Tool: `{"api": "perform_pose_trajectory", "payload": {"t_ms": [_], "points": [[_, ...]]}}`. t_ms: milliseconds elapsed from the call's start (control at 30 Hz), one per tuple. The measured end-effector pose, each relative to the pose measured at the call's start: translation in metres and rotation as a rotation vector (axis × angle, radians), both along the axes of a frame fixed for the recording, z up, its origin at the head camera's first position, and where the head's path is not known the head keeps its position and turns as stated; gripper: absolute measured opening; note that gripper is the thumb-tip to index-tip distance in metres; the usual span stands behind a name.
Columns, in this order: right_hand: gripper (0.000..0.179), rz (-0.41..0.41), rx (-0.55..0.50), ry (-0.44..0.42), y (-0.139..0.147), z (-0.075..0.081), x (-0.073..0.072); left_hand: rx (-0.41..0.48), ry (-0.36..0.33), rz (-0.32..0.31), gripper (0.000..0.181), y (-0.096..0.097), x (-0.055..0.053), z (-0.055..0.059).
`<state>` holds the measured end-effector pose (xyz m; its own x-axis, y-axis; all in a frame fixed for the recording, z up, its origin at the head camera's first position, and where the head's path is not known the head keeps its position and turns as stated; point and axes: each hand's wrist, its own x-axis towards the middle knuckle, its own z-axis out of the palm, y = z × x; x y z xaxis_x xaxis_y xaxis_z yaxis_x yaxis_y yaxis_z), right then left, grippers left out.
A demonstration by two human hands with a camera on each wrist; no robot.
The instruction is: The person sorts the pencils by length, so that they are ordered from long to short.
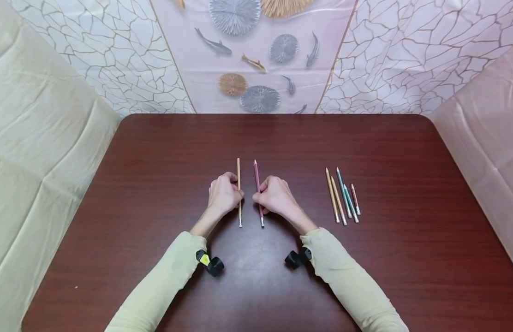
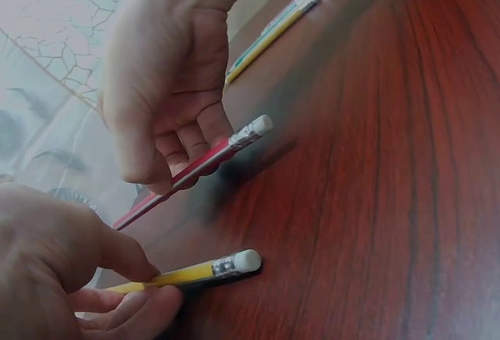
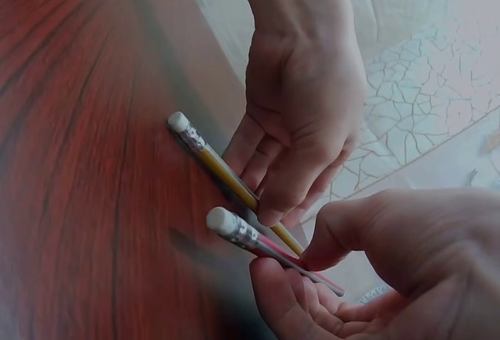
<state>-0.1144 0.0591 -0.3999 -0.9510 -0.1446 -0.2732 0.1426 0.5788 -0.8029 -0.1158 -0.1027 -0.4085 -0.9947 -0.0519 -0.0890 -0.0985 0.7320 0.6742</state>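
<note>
Leaving a gap, yellow pencil and apparently raised red pencil are pinched by left hand and right hand — table edges well apart.

Yellow pencil partly hidden behind left grip

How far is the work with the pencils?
Apparently done: a yellow pencil and a red pencil are apart from five other pencils. In hand: the left hand pinches the yellow one, the right hand the red. Possibly remaining: releasing both; also those five, which no hand touches.
</note>
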Motion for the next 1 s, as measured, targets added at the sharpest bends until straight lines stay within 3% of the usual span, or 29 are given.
{"api": "perform_pose_trajectory", "payload": {"t_ms": [567,800,1000], "points": [[0.017,0.004,0.017,-0.002,-0.022,-0.006,0.001,-0.069,0.021,0.0,0.036,-0.007,0.004,-0.005],[0.009,0.051,0.119,0.042,-0.027,-0.005,-0.002,-0.057,0.046,-0.004,0.034,-0.009,0.004,-0.006],[0.034,0.138,0.24,0.117,-0.031,-0.006,-0.004,-0.046,0.031,-0.02,0.035,-0.008,0.004,-0.006]]}}
